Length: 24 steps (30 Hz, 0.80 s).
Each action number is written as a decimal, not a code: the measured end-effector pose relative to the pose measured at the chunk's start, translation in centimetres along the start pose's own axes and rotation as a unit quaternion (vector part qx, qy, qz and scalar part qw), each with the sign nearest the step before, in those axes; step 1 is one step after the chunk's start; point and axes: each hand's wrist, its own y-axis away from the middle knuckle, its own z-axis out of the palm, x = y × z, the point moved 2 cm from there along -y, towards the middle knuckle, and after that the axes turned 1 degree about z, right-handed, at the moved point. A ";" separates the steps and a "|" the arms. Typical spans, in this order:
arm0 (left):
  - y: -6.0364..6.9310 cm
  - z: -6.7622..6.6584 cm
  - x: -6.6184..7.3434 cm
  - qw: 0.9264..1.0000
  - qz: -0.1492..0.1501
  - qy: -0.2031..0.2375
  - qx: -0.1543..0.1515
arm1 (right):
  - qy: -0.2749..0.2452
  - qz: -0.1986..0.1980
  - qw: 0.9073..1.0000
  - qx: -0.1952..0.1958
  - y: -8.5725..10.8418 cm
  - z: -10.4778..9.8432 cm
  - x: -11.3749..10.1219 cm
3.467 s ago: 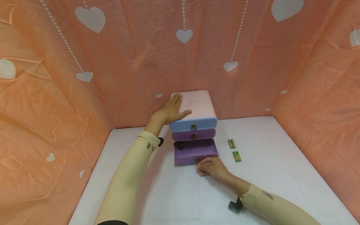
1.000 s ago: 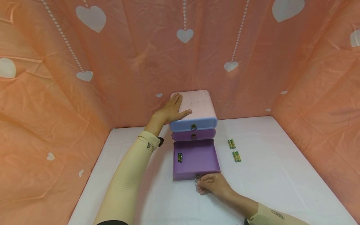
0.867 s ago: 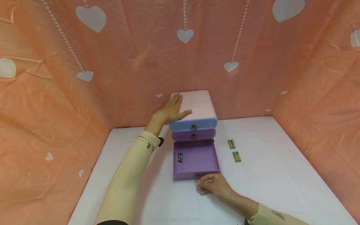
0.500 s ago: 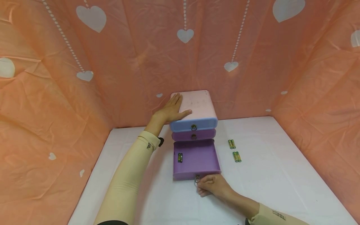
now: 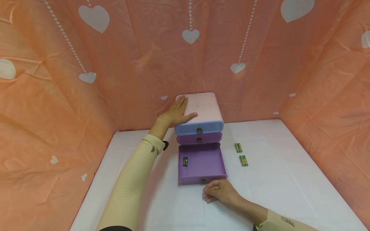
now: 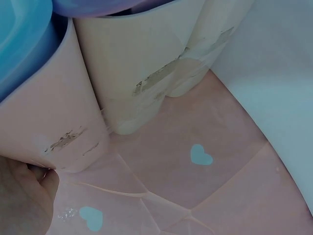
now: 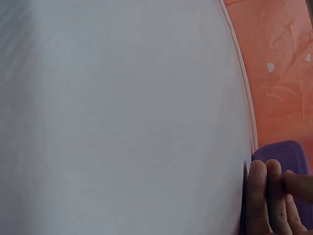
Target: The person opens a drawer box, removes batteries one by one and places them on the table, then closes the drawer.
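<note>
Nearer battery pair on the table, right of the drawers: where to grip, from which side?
I'd come from above with the right hand, thumb and finger pinching the outer long sides of the nearer battery pair. The cells lie flat, side by side, with bare white tabletop along both long sides.

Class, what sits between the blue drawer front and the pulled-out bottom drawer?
In the head view: a purple drawer front with a small pull.

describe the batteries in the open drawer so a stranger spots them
Find the drawer stack on the white table, then its open purple bottom drawer. Two batteries lie side by side near its left side, the only visible ones not out on the table.
</note>
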 end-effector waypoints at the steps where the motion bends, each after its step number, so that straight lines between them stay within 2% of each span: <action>1: 0.0 0.0 0.0 1.000 0.000 -0.001 0.000 | -0.001 -0.002 1.000 -0.001 0.0 0.0 0.0; 6: 0.1 -0.1 0.0 1.000 0.001 0.001 -0.001 | 0.013 -0.016 1.000 -0.004 0.0 0.1 -0.4; 13: 0.2 -0.1 0.1 1.000 -0.002 0.001 0.000 | 0.075 -0.035 0.997 0.004 -0.1 0.1 -1.8; 19: 0.1 -0.1 0.2 1.000 0.000 -0.001 -0.003 | 0.078 -0.042 0.996 -0.001 -0.1 0.1 -3.0; 24: 0.0 -0.1 0.1 1.000 0.002 0.003 -0.001 | 0.095 -0.065 0.993 -0.015 -0.4 -0.1 -4.0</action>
